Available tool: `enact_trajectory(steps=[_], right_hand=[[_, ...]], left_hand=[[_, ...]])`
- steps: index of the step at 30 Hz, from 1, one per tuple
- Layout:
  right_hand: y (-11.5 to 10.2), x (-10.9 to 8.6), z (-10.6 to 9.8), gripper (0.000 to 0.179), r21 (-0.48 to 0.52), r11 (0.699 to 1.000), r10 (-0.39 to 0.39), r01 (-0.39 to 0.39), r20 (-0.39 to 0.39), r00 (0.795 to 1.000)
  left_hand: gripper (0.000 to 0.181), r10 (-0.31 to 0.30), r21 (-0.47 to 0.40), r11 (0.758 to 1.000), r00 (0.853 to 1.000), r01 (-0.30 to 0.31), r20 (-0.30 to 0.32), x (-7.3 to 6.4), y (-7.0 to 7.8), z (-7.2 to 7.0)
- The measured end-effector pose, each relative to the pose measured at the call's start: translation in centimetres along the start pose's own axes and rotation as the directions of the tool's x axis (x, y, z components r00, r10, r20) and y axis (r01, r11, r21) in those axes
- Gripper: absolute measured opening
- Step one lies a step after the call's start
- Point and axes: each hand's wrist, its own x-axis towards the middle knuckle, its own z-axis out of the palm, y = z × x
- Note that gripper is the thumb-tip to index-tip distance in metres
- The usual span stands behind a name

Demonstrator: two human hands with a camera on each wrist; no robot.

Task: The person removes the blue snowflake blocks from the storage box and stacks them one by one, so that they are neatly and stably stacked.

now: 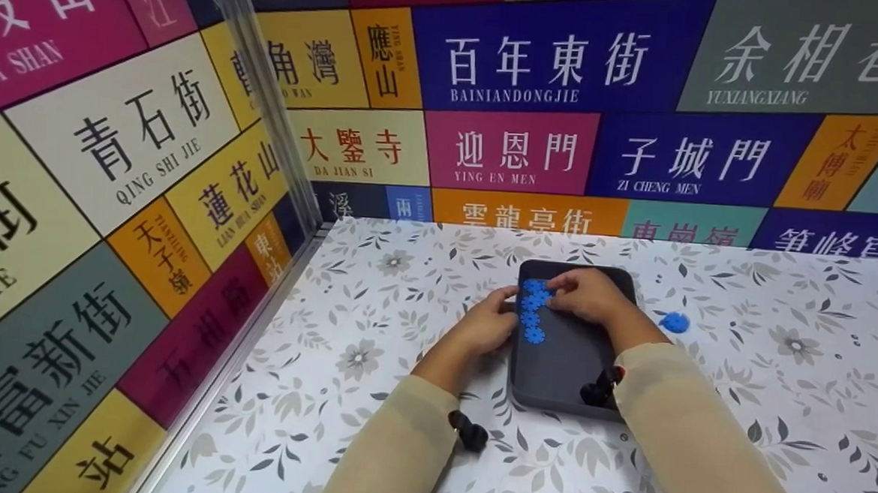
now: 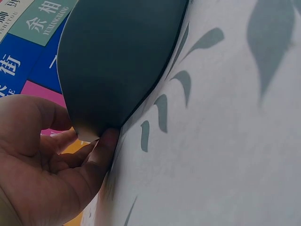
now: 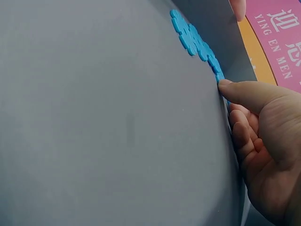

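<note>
A dark grey tray lies on the table, with a row of flat blue snowflake discs along its left side. At the tray's left rim is my left hand; in the left wrist view its thumb and fingers grip the tray wall. My right hand reaches over the far end of the tray. The right wrist view has its thumb on the near end of the row of blue discs, pinching a blue disc there. The fingers partly hide that disc.
Right of the tray, a small blue piece or pile lies on the floral tablecloth. Walls of colourful sign panels rise behind and to the left. Black wrist devices sit at both sleeves.
</note>
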Motion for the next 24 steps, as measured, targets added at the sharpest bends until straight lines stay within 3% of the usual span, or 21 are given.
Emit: enact_trajectory(steps=[9,16,24], right_hand=[[-0.14,0.01,0.08,0.043,-0.064,0.997,-0.037,0.038,0.008,0.999],[0.06,-0.03,-0.17,0.042,-0.032,0.999,-0.026,0.027,0.025,0.999],[-0.28,-0.05,-0.14,0.037,-0.104,0.993,-0.046,0.050,0.037,0.998]], left_hand=[[0.062,-0.010,0.005,1.000,1.000,0.010,0.001,0.12,-0.11,0.05],[0.063,-0.014,-0.043,0.999,1.000,0.014,0.002,0.05,0.05,0.10],[0.062,-0.014,-0.080,0.997,1.000,0.015,0.008,0.08,-0.01,0.19]])
